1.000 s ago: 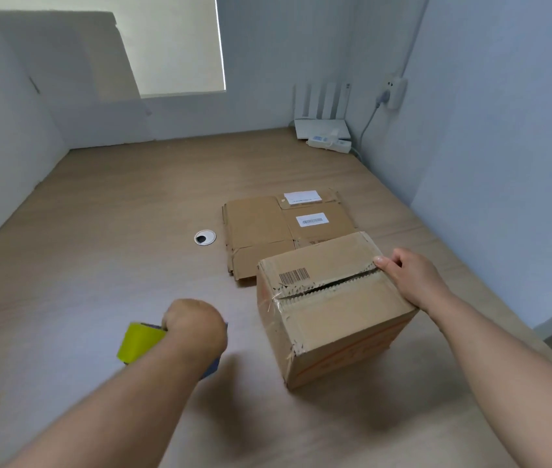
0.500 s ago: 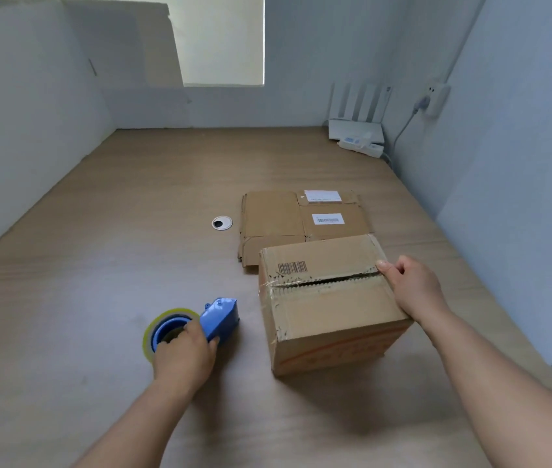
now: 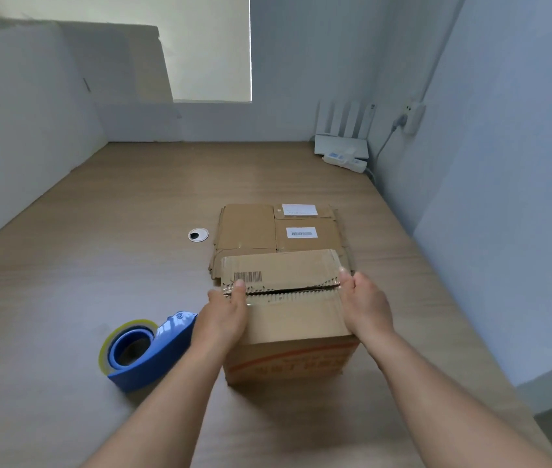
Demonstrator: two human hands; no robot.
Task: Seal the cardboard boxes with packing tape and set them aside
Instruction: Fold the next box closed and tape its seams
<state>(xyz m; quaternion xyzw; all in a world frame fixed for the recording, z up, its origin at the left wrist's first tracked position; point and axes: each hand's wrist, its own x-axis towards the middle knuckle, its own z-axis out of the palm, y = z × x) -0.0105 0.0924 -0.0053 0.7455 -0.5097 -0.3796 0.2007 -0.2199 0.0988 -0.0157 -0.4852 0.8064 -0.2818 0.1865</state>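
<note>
Cardboard box (image 3: 296, 320) stands upright on table (image 3: 92, 265), clasped between both hands. L hand (image 3: 223, 317) grips box's left top edge: thumb on top flap beside the barcode, fingers wrapped down the side, mostly hidden. R hand (image 3: 365, 305) grips the opposite top edge the same way, thumb up on the flap, fingers out of sight over the side. Top flaps closed; ragged seam w/ narrow gap runs thumb to thumb, torn old tape along it. Tape dispenser (image 3: 147, 354), blue w/ yellowish roll, lies on table just outside L wrist, not held. Flattened cartons (image 3: 267, 228) lie flat just beyond both thumbs; contact w/ box cannot be told. Cable grommet (image 3: 198, 235) beyond L hand. Router (image 3: 342, 143) and power strip (image 3: 345, 161) well beyond R hand, far corner
</note>
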